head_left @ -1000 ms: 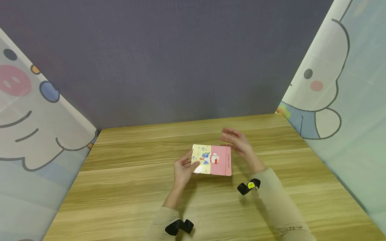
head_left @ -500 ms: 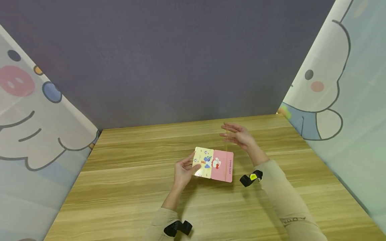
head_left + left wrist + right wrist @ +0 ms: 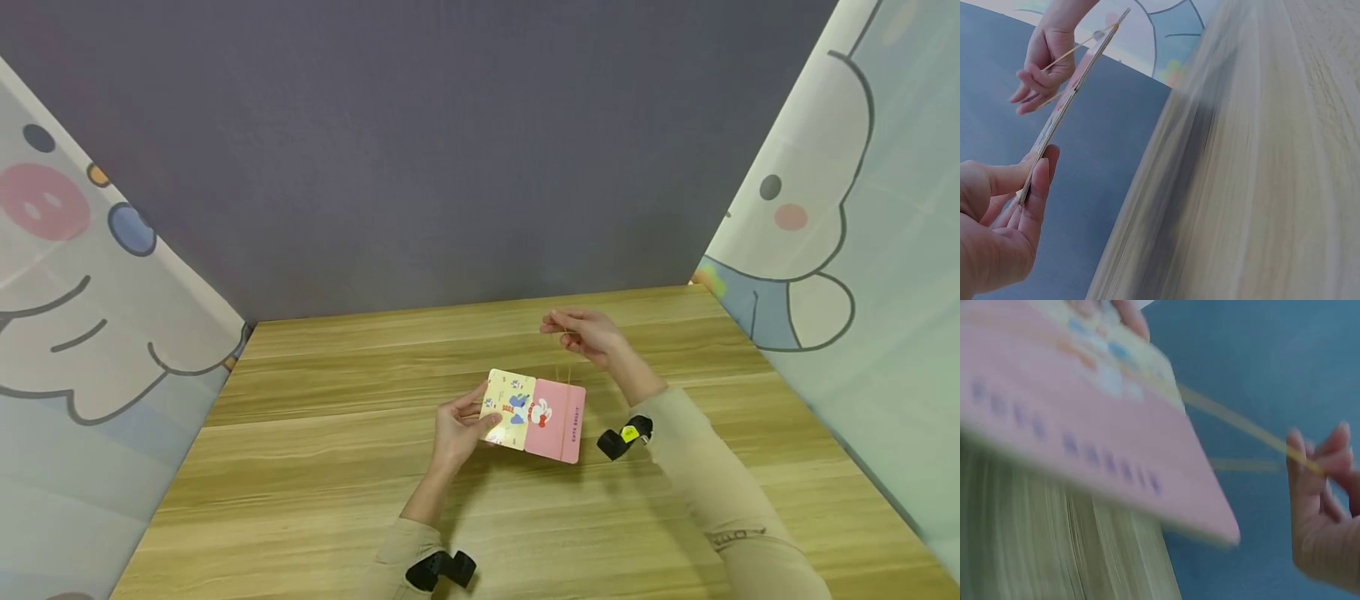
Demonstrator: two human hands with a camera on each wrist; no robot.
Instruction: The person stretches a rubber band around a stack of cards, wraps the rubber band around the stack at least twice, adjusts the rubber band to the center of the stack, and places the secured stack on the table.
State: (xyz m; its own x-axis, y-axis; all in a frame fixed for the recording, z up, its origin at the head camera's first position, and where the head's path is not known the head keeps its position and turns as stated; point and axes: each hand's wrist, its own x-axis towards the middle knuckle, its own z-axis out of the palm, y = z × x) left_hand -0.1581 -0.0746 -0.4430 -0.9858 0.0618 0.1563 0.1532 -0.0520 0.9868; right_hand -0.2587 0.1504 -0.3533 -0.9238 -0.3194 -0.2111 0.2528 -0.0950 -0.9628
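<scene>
A small flat notebook (image 3: 553,433), half yellow and half pink with cartoon animals, is held tilted above the table. My left hand (image 3: 456,432) pinches its yellow end, thumb on the front and fingers behind, as the left wrist view shows. A thin yellowish rubber band (image 3: 1241,422) runs round the pink end and is stretched away from the far edge. The curled fingers of my right hand (image 3: 592,335) hold the pulled-out loop, apart from the notebook. The right wrist view is blurred.
Below is a wood-grain table (image 3: 315,467), with a dark grey panel (image 3: 465,167) along its back edge. Cartoon-printed cloths (image 3: 885,275) hang at both sides. Each forearm wears a black strap (image 3: 441,570).
My right hand rises slightly, then its spread fingers draw together on the stretched rubber band. The notebook turns a little clockwise and moves slightly nearer in my left hand.
</scene>
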